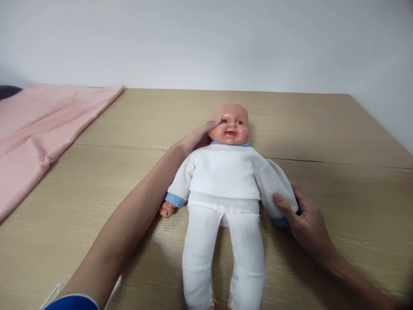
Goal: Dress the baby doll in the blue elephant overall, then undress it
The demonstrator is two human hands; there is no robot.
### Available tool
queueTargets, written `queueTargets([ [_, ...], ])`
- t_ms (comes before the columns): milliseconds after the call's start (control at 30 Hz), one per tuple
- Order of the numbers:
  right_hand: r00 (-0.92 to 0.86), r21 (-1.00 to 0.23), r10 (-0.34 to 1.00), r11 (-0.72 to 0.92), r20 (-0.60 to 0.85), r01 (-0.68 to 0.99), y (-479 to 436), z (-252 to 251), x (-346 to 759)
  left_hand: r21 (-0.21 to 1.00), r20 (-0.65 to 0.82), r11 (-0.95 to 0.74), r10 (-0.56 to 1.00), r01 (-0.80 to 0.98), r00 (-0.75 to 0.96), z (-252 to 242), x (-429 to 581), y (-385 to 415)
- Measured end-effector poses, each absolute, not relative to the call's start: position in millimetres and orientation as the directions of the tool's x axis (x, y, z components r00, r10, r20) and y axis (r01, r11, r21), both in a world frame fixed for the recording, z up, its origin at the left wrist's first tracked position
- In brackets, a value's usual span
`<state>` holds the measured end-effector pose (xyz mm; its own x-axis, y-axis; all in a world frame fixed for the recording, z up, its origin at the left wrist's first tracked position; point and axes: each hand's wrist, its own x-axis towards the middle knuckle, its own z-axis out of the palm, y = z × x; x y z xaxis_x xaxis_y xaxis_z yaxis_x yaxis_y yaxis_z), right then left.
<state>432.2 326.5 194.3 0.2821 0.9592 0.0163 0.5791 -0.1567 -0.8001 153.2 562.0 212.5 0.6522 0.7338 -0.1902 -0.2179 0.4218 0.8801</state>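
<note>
A baby doll [226,172] lies on its back in a white fleece top with blue trim and white trousers [200,245]. My left hand [203,133] cups the side of the doll's head [237,113], its thumb beside one eye and the other fingers hidden behind the head. On the other side, my right hand [306,219] grips the doll's sleeve [274,189], thumb on top and fingers mostly out of sight beneath. No doll hand shows at that blue cuff. The opposite doll hand [167,209] sticks out of its cuff, close to my left forearm.
A light wooden table [338,129] carries the doll, with a seam running across it. Pink cloth [58,120] covers the table's left side, and a dark item [9,91] shows at its far left edge. A pale wall [206,43] stands behind.
</note>
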Motion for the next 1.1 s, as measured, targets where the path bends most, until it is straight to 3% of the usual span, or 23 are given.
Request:
queueTargets([
  [333, 0.254, -0.801, 0.967, -0.152, 0.000, 0.579, 324, 190, 437, 0.885, -0.253, 0.427, 0.778, -0.187, 0.576, 221, 156, 556],
  [1100, 0.259, -0.751, 0.966, -0.158, 0.017, 0.641, 326, 193, 439, 0.905, -0.097, 0.344, 0.741, -0.251, 0.664, 206, 158, 561],
])
